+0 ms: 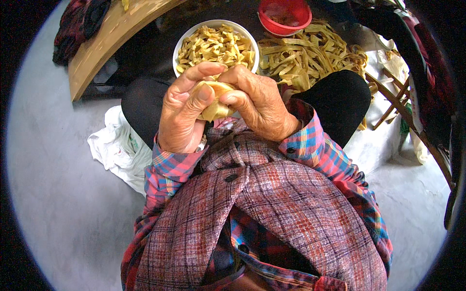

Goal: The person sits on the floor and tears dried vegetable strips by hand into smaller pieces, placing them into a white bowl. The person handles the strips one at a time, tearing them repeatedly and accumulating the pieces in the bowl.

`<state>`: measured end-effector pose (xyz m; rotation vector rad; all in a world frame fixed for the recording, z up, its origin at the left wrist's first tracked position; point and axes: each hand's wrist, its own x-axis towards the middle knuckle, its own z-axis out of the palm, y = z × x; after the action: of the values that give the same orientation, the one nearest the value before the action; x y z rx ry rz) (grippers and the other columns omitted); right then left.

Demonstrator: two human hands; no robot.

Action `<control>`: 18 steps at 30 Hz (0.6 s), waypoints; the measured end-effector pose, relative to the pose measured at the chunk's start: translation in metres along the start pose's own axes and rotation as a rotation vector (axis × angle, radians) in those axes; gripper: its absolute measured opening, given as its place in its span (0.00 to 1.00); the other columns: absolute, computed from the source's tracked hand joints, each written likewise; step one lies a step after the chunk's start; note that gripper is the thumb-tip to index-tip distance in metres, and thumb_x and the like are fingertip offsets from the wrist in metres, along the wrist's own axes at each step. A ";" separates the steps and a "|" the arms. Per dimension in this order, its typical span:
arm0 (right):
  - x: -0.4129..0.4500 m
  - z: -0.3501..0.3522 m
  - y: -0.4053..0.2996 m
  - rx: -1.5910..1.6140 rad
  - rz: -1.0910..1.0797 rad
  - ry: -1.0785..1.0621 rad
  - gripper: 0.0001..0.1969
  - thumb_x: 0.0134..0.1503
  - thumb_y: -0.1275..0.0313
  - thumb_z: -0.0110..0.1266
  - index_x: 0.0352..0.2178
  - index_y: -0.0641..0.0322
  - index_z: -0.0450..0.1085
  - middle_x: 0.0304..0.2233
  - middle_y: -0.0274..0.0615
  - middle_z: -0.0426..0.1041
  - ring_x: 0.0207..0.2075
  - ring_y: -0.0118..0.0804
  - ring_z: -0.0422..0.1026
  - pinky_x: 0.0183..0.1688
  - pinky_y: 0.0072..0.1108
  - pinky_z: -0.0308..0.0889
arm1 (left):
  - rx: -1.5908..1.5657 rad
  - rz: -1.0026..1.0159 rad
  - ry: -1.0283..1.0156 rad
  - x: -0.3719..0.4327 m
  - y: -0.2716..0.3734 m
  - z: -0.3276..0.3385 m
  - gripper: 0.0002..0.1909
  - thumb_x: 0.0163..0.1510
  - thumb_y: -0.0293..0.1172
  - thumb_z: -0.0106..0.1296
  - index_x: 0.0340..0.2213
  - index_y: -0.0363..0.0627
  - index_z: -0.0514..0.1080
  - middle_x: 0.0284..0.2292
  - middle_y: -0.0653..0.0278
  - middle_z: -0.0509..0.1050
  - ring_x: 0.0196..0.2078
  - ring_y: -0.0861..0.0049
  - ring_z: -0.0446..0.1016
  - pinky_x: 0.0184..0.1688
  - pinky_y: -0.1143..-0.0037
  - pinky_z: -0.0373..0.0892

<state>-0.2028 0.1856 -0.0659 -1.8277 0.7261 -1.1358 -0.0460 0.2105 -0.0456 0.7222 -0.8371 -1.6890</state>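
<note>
A pale yellow, flat strip, folded or coiled into a small bundle [217,109], is held between both hands above my lap. My left hand [182,116] has its thumb pressed against the bundle's near face, with the fingers curved round its far side. From the other side, my right hand [260,98] grips it with bent thumb and forefinger; the fingers hide part of it. Just beyond the hands stands a white bowl [175,54] full of short, folded yellow pieces [214,45]. To its right lies a heap of long, flat, yellowish-brown strips [309,51], perhaps dried plant leaf.
A red plastic bowl [267,25] sits at the heap's far edge. At the far left curves a wooden board's edge [91,54] with dark red cloth [74,32] over it. A white plastic bag [122,152] lies by my left knee. Wooden legs [393,100] stand at right.
</note>
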 end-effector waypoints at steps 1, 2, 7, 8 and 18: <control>0.001 -0.002 -0.002 0.015 0.021 -0.013 0.11 0.54 0.64 0.45 0.30 0.62 0.63 0.22 0.46 0.64 0.24 0.47 0.66 0.27 0.28 0.62 | -0.037 -0.008 0.009 0.000 -0.004 0.000 0.18 0.51 0.33 0.50 0.42 0.36 0.64 0.37 0.59 0.71 0.37 0.79 0.70 0.41 0.81 0.67; 0.002 -0.006 -0.005 0.030 0.041 -0.027 0.11 0.55 0.65 0.45 0.29 0.63 0.63 0.21 0.47 0.64 0.24 0.47 0.66 0.27 0.28 0.62 | -0.073 -0.016 0.019 -0.001 -0.008 0.001 0.18 0.52 0.34 0.49 0.42 0.35 0.64 0.37 0.60 0.71 0.37 0.79 0.70 0.41 0.81 0.67; -0.008 -0.008 0.001 0.250 0.229 -0.085 0.15 0.59 0.63 0.39 0.29 0.67 0.65 0.21 0.42 0.65 0.22 0.38 0.64 0.27 0.24 0.61 | 0.219 0.061 0.078 0.003 -0.015 0.005 0.12 0.55 0.30 0.44 0.37 0.33 0.69 0.34 0.59 0.73 0.34 0.80 0.71 0.37 0.83 0.67; -0.010 -0.008 0.002 0.309 0.297 -0.083 0.16 0.59 0.63 0.38 0.30 0.67 0.65 0.21 0.39 0.65 0.23 0.34 0.63 0.26 0.22 0.60 | 0.362 0.096 0.127 0.006 -0.018 0.008 0.11 0.55 0.28 0.43 0.35 0.33 0.70 0.32 0.60 0.74 0.34 0.81 0.71 0.37 0.83 0.67; -0.020 -0.001 0.020 0.589 0.484 0.006 0.18 0.59 0.58 0.38 0.31 0.64 0.66 0.20 0.27 0.63 0.19 0.17 0.59 0.19 0.11 0.54 | 0.968 0.384 -0.016 0.016 -0.026 -0.001 0.14 0.55 0.27 0.40 0.41 0.33 0.67 0.37 0.54 0.68 0.40 0.71 0.68 0.44 0.77 0.62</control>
<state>-0.2136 0.1920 -0.0919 -1.0802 0.6943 -0.9038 -0.0634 0.2002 -0.0680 1.0867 -1.7110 -0.8822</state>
